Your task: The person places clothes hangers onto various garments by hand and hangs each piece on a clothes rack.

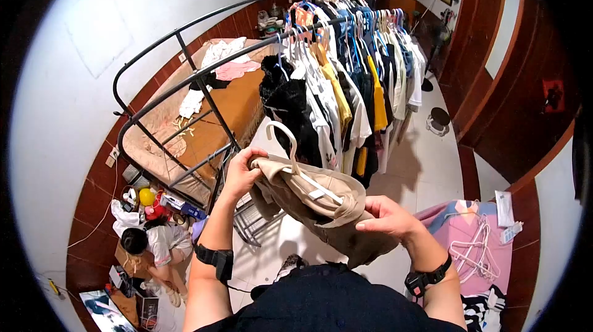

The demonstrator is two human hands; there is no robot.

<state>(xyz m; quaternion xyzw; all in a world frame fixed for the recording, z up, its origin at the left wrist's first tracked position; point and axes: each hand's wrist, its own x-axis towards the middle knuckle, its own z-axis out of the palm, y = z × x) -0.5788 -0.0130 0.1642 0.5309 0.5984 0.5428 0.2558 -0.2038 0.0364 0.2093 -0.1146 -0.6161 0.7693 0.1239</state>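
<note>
A khaki garment (302, 205) hangs between my two hands in front of my chest. Inside its neck opening sits a white clothes hanger (289, 137), its hook sticking up toward the rack. My left hand (239, 174) grips the garment's left shoulder, fingers wrapped over the cloth. On the other side my right hand (392, 216) pinches the right shoulder, thumb on top and fingers partly behind the fabric. The garment's lower part drops away below and is partly folded out of sight.
A black metal frame (213, 75) carries many hung clothes (333, 88) ahead. Behind it lies a bed (238, 100). Spare white hangers (475, 248) lie on a pink cloth (441, 227) at right. A child (162, 242) sits among clutter at lower left. A stool (438, 119) stands beyond.
</note>
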